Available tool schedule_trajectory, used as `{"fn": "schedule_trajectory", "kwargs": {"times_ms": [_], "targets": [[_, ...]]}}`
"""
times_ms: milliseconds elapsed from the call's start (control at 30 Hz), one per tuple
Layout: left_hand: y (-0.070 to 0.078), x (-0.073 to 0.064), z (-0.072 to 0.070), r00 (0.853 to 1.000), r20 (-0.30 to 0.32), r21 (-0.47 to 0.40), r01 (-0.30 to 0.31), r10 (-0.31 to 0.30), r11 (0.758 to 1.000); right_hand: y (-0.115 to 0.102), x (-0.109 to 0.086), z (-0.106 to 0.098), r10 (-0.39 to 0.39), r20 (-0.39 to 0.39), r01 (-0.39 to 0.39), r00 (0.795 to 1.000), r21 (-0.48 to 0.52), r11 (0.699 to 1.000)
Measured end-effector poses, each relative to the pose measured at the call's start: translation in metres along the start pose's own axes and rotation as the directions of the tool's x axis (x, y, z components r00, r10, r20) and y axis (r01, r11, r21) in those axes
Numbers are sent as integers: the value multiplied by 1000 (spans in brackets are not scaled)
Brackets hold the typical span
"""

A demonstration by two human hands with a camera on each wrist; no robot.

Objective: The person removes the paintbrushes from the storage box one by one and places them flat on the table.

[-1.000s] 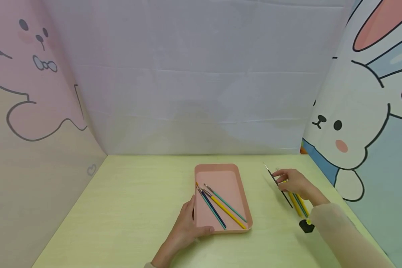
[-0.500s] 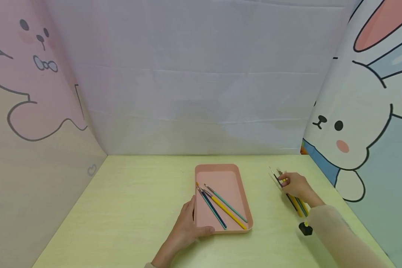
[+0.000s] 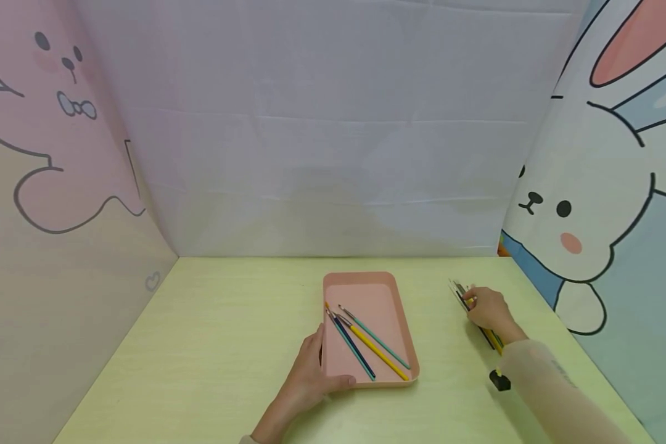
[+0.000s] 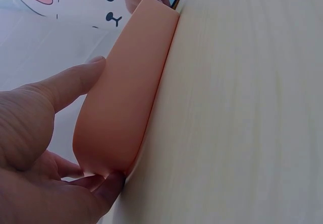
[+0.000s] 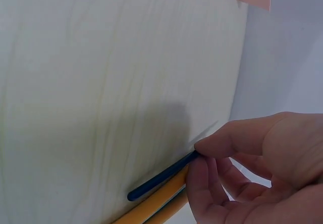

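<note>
In the head view, my left hand (image 3: 309, 377) grips the near left corner of a pink tray (image 3: 361, 279), thumb at the near rim and fingers round the side. Several slim paintbrushes lie slanted in it: a yellow brush (image 3: 378, 351), a navy brush (image 3: 357, 350) and teal ones. Right of the tray, my right hand (image 3: 491, 311) pinches a dark blue paintbrush (image 5: 162, 177) between thumb and fingertips, low over the table. Close beside that brush are yellow paintbrushes (image 5: 160, 199) and a green one, partly hidden under the hand in the right wrist view.
The pale wooden table (image 3: 227, 333) meets a white back sheet (image 3: 333, 154). Side sheets with a pink cartoon animal and a white rabbit (image 3: 577, 209) flank it. A small black block (image 3: 499, 380) shows beside the right sleeve.
My right hand has moved slightly right and nearer, bringing the dark paintbrush alongside the yellow and green ones. My left hand and the tray stay in place.
</note>
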State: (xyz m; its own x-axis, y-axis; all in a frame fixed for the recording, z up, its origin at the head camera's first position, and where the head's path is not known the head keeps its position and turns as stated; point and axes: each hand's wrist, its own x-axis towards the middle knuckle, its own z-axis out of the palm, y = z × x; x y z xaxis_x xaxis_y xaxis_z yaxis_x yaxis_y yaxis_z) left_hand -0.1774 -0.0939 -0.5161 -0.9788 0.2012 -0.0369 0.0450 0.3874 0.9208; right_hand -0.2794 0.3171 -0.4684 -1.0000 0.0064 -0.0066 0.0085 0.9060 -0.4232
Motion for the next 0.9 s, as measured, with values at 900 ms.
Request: {"fn": "schedule_trajectory", "kwargs": {"times_ms": [900], "targets": [[21, -5, -4, 1000, -1, 29, -1, 1, 1000, 5, -5, -13, -56, 14, 56, 998, -2, 998]]}}
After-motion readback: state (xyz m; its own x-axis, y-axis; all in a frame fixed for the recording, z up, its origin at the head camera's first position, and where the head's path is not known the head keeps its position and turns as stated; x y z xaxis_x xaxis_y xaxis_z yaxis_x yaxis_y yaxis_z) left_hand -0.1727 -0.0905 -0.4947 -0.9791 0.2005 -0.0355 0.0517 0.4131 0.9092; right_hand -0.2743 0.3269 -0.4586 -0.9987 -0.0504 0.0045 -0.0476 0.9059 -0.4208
